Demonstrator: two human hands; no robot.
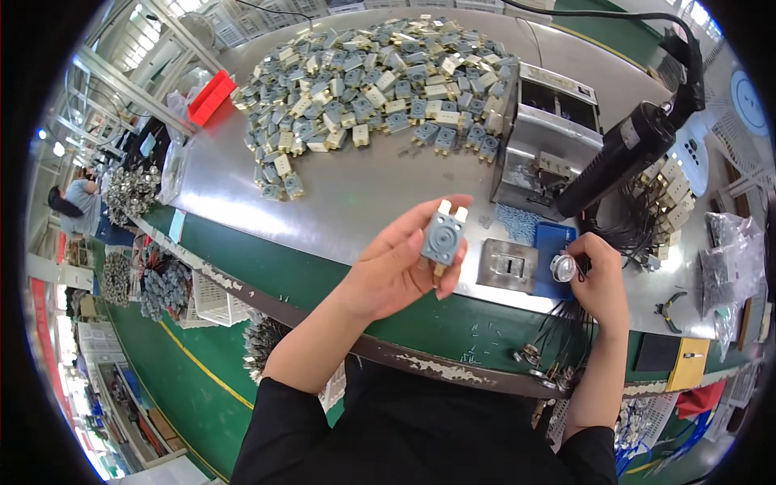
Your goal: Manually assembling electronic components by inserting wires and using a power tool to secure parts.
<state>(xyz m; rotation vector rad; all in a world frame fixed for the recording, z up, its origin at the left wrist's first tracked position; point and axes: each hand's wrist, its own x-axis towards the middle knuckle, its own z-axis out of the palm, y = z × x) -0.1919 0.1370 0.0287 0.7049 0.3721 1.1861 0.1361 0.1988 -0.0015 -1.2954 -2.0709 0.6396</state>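
Note:
Held up over the table's front is a small grey block-shaped housing (443, 239) with a round recessed face, two white prongs on top and a brass-coloured tab below. My left hand (396, 263) has its fingers closed around it. Lower right, my right hand (600, 279) pinches a round silver metal part (563, 267) above a blue tray (553, 234). Black wires (568, 323) hang beneath that hand; whether they join the round part I cannot tell. Left of the tray lies a metal fixture plate (508, 265) with a slotted centre.
A large heap of grey and cream housings (380, 89) covers the back of the table. A metal machine (550, 129) and a black cylindrical tool (618, 158) stand right, beside small blue pieces (517, 223). Pliers (671, 311), loose screws (477, 339) and a red bin (212, 97) lie around.

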